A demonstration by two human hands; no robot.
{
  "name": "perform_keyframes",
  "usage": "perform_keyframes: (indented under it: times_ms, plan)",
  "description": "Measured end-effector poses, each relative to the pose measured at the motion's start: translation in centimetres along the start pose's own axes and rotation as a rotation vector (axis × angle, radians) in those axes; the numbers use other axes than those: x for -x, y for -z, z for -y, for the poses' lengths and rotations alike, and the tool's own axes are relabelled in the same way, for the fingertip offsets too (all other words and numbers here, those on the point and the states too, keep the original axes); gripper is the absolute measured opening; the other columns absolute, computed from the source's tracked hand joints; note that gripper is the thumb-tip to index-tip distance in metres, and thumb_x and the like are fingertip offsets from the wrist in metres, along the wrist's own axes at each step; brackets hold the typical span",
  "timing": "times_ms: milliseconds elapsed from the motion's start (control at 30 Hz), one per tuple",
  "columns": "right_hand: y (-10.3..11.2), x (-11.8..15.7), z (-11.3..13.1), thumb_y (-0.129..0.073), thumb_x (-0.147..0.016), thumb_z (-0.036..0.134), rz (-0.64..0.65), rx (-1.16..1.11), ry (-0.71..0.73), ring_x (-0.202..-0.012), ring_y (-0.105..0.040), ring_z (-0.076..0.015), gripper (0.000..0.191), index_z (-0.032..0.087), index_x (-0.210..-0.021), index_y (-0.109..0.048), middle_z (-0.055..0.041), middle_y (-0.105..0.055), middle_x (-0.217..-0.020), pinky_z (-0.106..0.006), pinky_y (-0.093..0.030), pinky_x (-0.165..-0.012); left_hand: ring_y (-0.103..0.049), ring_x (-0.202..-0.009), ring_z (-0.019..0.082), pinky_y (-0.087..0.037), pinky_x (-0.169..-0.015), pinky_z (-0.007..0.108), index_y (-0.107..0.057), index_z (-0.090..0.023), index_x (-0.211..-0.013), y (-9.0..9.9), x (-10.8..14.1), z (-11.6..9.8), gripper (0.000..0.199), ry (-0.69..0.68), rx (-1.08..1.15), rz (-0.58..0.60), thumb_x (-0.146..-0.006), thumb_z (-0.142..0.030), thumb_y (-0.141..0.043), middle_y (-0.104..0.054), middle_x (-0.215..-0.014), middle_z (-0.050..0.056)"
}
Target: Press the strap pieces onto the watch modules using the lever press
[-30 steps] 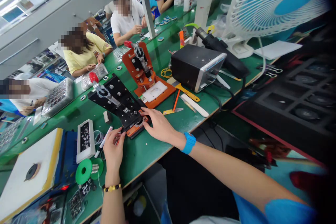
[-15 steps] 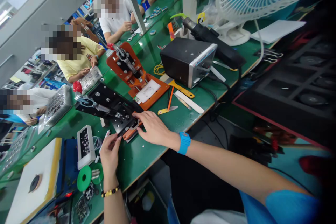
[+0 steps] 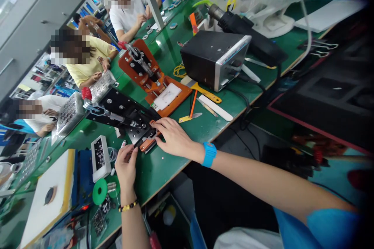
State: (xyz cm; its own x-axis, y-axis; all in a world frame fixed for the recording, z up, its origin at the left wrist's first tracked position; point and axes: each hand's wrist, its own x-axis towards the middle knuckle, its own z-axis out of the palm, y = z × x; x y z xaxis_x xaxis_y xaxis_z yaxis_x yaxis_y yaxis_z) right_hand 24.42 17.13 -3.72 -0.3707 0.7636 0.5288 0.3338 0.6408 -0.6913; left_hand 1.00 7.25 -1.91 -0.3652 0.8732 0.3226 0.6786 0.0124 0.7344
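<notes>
A black toggle press point(image 3: 119, 111) with a red-tipped lever stands on the green table, its small orange base plate point(image 3: 149, 142) toward the front edge. My right hand point(image 3: 173, 136), below a blue wristband, rests its fingers on the right side of that plate, fingers apart. At the plate's left corner is my left hand point(image 3: 126, 163), with a beaded bracelet; its thumb and fingertips are pinched together by the black part, and what lies between them is too small to make out. Behind stands an orange press point(image 3: 143, 66) holding a white card point(image 3: 167, 96).
A black box point(image 3: 214, 56), a heat gun point(image 3: 242, 31), a yellow-handled scraper point(image 3: 206, 92) and blades lie right. At left are a parts tray point(image 3: 101, 157), a green spool point(image 3: 99, 191) and a white pad point(image 3: 49, 194). People sit across the table.
The camera view has shifted slightly, moving the table items a little to the right. Both hands stay at the black press, with little change in their pose.
</notes>
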Motion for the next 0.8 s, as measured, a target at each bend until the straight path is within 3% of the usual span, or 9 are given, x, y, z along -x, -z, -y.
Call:
perform_keyframes:
  times_ms: [333,500,800]
  plan:
    - [-0.3,0.1,-0.2,-0.070,-0.090,0.013,0.036,0.000,0.009,-0.126,-0.054,-0.0319,0.045,0.010,-0.134,-0.059,-0.0146,-0.063,-0.130,-0.052,-0.049,-0.112,-0.061,-0.129,0.030,-0.053,-0.111,0.047,-0.079,-0.023,-0.107,0.1,-0.2,0.2,0.035,-0.017,-0.024,0.033,-0.093,-0.055,-0.074,-0.072,-0.116,0.011]
    - [-0.4,0.1,-0.2,-0.069,-0.092,0.016,0.032,0.029,0.035,-0.127,-0.054,-0.0335,0.045,0.009,-0.135,-0.058,-0.0167,-0.062,-0.131,-0.054,-0.050,-0.112,-0.063,-0.122,0.029,-0.062,-0.094,0.041,-0.079,-0.022,-0.109,-0.2,0.1,-0.5,0.032,-0.060,-0.066,0.019,-0.097,-0.051,-0.071,-0.069,-0.116,0.011]
    - [-0.4,0.5,-0.1,-0.064,-0.095,0.019,0.048,0.117,0.074,-0.126,-0.054,-0.0349,0.039,0.010,-0.133,-0.059,-0.0163,-0.062,-0.129,-0.054,-0.050,-0.111,-0.066,-0.111,0.025,-0.050,-0.113,0.044,-0.077,-0.023,-0.115,-0.2,0.4,-1.4,0.022,-0.214,-0.235,0.079,-0.105,-0.033,-0.060,-0.069,-0.114,0.009]
